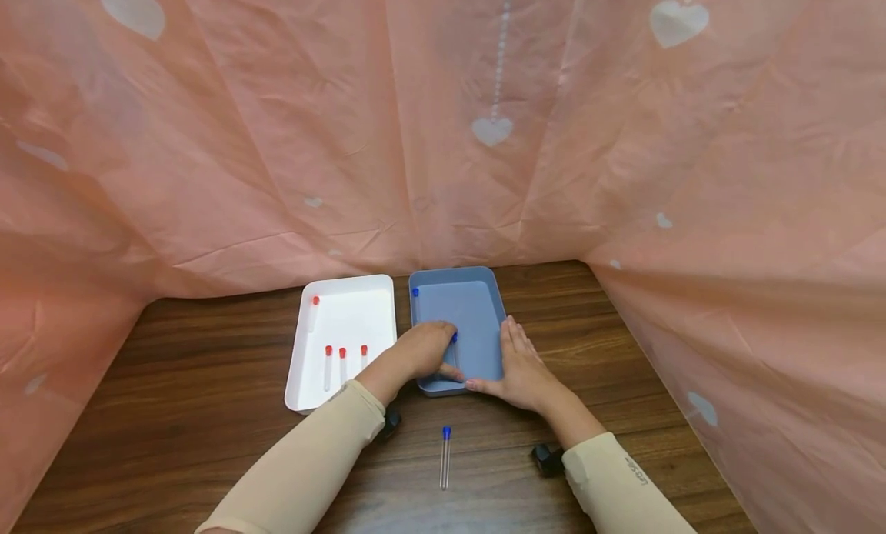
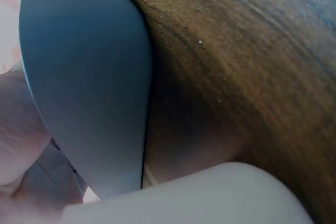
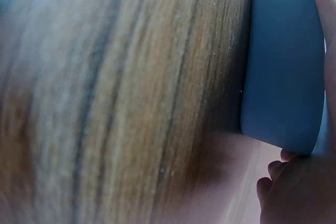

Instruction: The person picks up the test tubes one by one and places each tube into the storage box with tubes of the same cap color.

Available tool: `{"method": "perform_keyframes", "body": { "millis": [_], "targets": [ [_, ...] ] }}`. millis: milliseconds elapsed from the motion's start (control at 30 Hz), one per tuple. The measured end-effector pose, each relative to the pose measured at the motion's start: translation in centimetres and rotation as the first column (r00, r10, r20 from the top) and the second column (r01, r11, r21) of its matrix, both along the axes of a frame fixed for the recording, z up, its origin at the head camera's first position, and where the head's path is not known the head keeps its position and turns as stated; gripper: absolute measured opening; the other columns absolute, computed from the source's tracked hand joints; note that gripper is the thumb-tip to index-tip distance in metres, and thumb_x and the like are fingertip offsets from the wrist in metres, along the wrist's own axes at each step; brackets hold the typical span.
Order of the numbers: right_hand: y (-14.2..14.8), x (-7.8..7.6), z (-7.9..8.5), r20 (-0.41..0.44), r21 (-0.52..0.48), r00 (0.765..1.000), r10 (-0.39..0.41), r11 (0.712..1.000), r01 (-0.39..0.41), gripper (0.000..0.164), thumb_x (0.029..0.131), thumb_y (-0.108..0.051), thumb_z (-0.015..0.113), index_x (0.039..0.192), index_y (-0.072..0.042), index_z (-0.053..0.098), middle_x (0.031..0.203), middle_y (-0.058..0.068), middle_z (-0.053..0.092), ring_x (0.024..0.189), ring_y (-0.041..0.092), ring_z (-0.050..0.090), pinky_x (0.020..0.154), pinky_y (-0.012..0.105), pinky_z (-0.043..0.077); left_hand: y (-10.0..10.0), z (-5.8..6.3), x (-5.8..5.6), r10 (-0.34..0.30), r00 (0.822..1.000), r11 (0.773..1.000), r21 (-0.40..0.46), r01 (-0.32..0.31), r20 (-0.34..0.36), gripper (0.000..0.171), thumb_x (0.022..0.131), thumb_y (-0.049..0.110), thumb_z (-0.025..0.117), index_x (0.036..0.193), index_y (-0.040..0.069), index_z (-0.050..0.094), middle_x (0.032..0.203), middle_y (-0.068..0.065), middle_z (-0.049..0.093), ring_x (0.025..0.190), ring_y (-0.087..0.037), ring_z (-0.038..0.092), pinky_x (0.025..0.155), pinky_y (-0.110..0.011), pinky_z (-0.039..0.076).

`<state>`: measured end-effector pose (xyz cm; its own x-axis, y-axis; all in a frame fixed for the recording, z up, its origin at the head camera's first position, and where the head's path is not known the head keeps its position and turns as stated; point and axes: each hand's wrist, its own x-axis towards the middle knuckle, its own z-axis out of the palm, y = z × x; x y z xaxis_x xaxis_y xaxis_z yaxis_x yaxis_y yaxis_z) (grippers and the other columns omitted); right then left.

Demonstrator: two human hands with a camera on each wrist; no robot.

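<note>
My left hand (image 1: pixel 422 349) reaches over the left rim of the blue tray (image 1: pixel 477 303). Its fingers are beside the blue cap of a test tube (image 1: pixel 455 349), and the thumb is near that tube's lower end. Whether they pinch it is hard to see. At the tray's near right corner my right hand (image 1: pixel 526 376) has straight fingers along the outer side and its thumb at the near rim. Another blue-capped tube (image 1: pixel 416 299) is at the tray's far left. A third blue-capped tube (image 1: pixel 445 457) lies on the table in front.
Left of the blue tray stands a white tray (image 1: pixel 360 311) with several red-capped tubes (image 1: pixel 328 368). Both trays stand on a wooden table (image 1: pixel 208 380). A pink curtain (image 1: pixel 443 172) with white hearts encloses the back and sides.
</note>
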<state>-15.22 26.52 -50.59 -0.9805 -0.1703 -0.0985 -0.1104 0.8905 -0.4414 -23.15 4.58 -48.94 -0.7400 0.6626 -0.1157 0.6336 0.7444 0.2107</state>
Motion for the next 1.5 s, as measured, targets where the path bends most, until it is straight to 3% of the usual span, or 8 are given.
{"method": "perform_keyframes", "body": {
  "millis": [433,833,1500],
  "targets": [
    [-0.01,-0.11,0.07,-0.014,-0.006,1.000,-0.001,1.000,0.001,0.137,0.090,-0.069,0.078,0.167,0.015,0.004,0.179,0.035,0.002,0.169,0.051,0.008,0.137,0.063,0.018,0.03,0.24,0.26,0.012,1.000,1.000,-0.025,-0.012,-0.019,0.103,0.084,0.064,0.087,0.156,-0.002,0.053,0.161,-0.017,0.056,0.149,-0.035,0.058,0.127,-0.043,0.046],
    [-0.13,-0.03,0.03,-0.010,-0.002,1.000,0.000,1.000,0.000,0.136,0.090,-0.070,0.078,0.168,0.015,0.005,0.179,0.035,0.003,0.169,0.050,0.007,0.137,0.064,0.018,-0.22,-0.14,0.40,0.020,1.000,1.000,0.002,-0.020,-0.021,0.104,0.082,0.063,0.090,0.154,-0.002,0.053,0.159,-0.017,0.058,0.147,-0.034,0.058,0.127,-0.043,0.046],
    [-0.06,0.04,0.11,-0.017,0.016,1.000,-0.002,1.000,0.003,0.138,0.089,-0.073,0.076,0.168,0.015,0.005,0.179,0.035,0.004,0.169,0.050,0.009,0.137,0.064,0.017,-0.55,-0.09,-0.13,-0.001,1.000,0.999,0.042,-0.001,0.025,0.111,0.083,0.061,0.090,0.160,-0.004,0.046,0.168,-0.021,0.048,0.157,-0.036,0.049,0.131,-0.044,0.040]
  ]
}}
